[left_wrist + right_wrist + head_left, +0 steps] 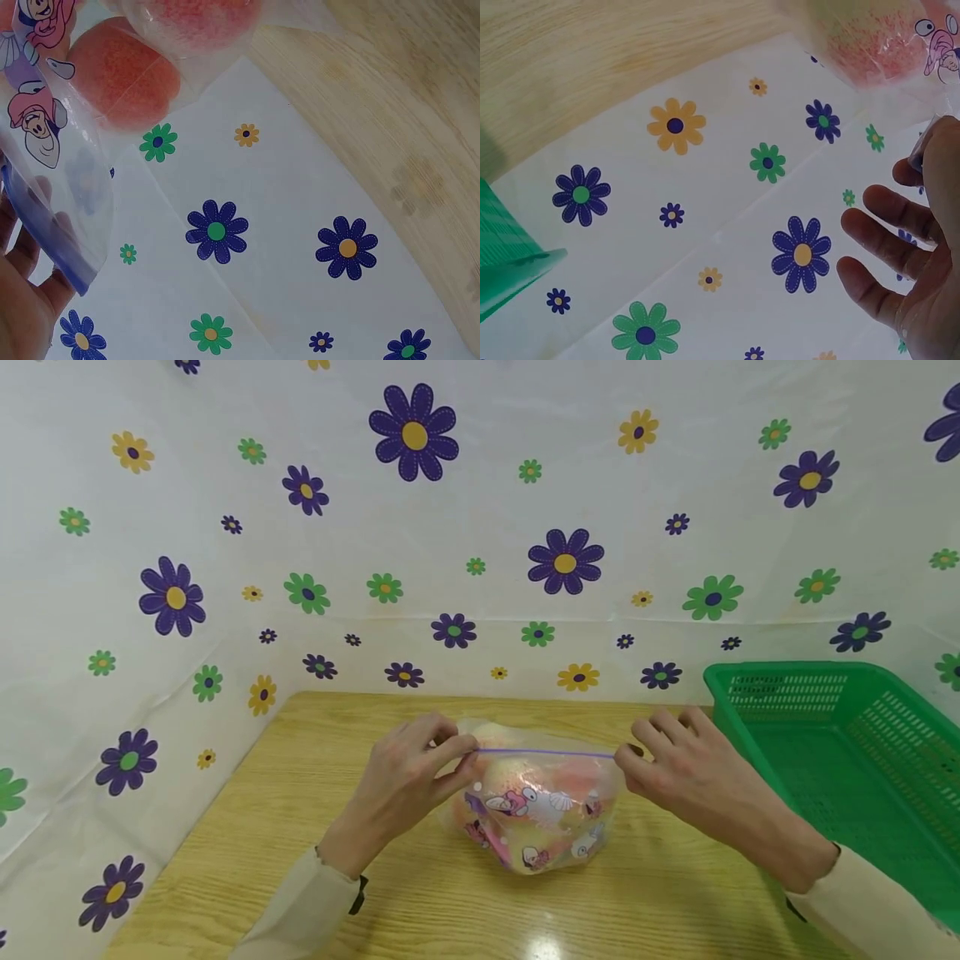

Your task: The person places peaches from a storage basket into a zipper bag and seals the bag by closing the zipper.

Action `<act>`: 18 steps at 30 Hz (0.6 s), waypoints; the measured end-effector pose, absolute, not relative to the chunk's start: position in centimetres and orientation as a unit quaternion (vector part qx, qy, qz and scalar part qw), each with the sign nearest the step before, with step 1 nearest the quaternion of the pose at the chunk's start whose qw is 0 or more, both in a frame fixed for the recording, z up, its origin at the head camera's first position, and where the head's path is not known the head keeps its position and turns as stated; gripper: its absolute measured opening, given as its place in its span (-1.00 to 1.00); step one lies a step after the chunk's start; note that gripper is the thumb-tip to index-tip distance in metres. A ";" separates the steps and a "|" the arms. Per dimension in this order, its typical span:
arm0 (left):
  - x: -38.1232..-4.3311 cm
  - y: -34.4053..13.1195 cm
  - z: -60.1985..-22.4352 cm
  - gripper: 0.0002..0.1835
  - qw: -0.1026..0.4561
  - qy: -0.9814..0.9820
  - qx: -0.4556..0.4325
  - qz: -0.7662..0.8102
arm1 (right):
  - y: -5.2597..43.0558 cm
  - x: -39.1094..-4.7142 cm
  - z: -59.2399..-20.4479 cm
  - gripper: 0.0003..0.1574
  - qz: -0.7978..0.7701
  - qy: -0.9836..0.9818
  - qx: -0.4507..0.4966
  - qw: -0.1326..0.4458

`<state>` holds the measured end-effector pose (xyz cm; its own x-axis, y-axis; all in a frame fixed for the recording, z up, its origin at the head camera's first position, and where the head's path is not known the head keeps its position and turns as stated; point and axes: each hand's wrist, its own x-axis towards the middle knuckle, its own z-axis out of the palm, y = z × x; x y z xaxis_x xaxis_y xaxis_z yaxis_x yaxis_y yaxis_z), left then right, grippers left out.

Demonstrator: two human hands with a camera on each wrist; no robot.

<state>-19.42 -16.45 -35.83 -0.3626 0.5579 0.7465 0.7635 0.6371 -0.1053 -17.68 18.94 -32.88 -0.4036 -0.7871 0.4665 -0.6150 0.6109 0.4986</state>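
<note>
A clear zip bag printed with cartoon figures and shells sits upright on the table, filled with several round, pinkish-yellow fruits that look like peaches. Along its top runs a purple zip strip, drawn straight between the two hands. My left hand pinches the strip's left end between thumb and fingers. At the opposite end, my right hand pinches the bag's top corner with thumb and index finger; its other fingers are loosely bent in the right wrist view. Whether the zip is fully sealed cannot be told.
A green plastic basket with slotted walls stands to the right, close to my right forearm. The wood-grain table meets a white flower-printed sheet at the back and left.
</note>
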 end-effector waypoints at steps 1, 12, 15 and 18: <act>-19.4 -16.5 -35.8 -0.85 0.392 -0.816 -0.405 -0.130 | 19.0 -17.7 -33.0 -0.22 -0.124 -0.828 0.422 0.347; -19.1 -16.7 -35.7 -0.87 0.379 -0.824 -0.397 -0.138 | 18.9 -17.7 -33.4 -0.22 -0.115 -0.827 0.418 0.358; -19.1 -16.8 -35.7 -0.90 0.379 -0.824 -0.397 -0.141 | 18.9 -17.7 -33.4 -0.19 -0.115 -0.829 0.416 0.356; -19.2 -16.8 -35.6 -0.91 0.379 -0.823 -0.397 -0.144 | 18.9 -17.6 -33.4 -0.17 -0.116 -0.832 0.413 0.353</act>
<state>-19.15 -16.83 -35.60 -0.3971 0.5447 0.7387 0.7632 0.6430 -0.0639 -17.63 18.93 -33.36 -0.4105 -0.7684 0.4909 -0.6042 0.6324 0.4847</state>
